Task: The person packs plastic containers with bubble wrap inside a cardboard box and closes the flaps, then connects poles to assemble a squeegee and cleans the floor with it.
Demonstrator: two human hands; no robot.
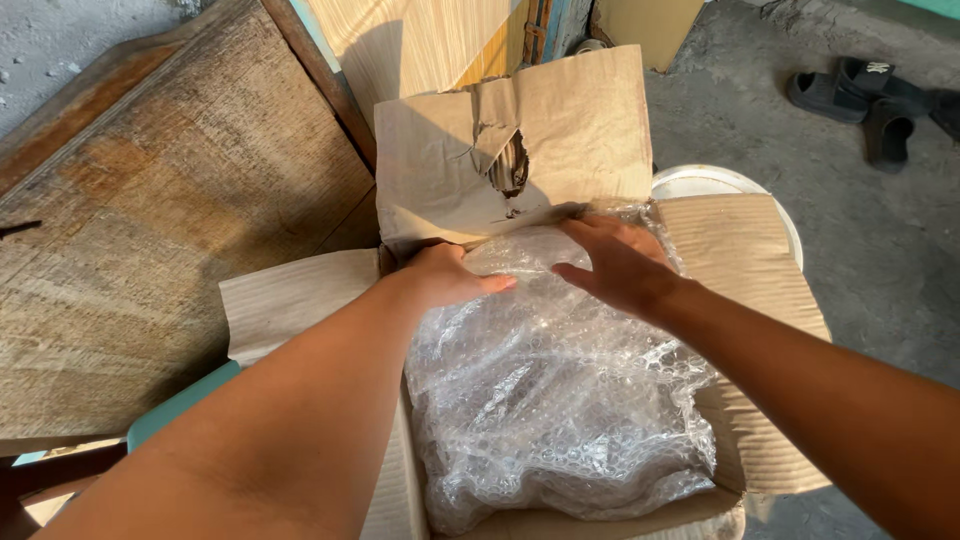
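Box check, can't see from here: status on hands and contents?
Left hand and right hand both flat on bubble wrap, far end, nothing gripped. Wrap fills open box. Torn rear flap up; nothing in the way.

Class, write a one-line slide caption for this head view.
Both hands, left and right, press on bubble wrap filling an open cardboard box beside a worn wooden board.

Worn wooden board (150,230) at left; dark sandals (865,100) on concrete floor (880,260); white round tub (715,183) behind.
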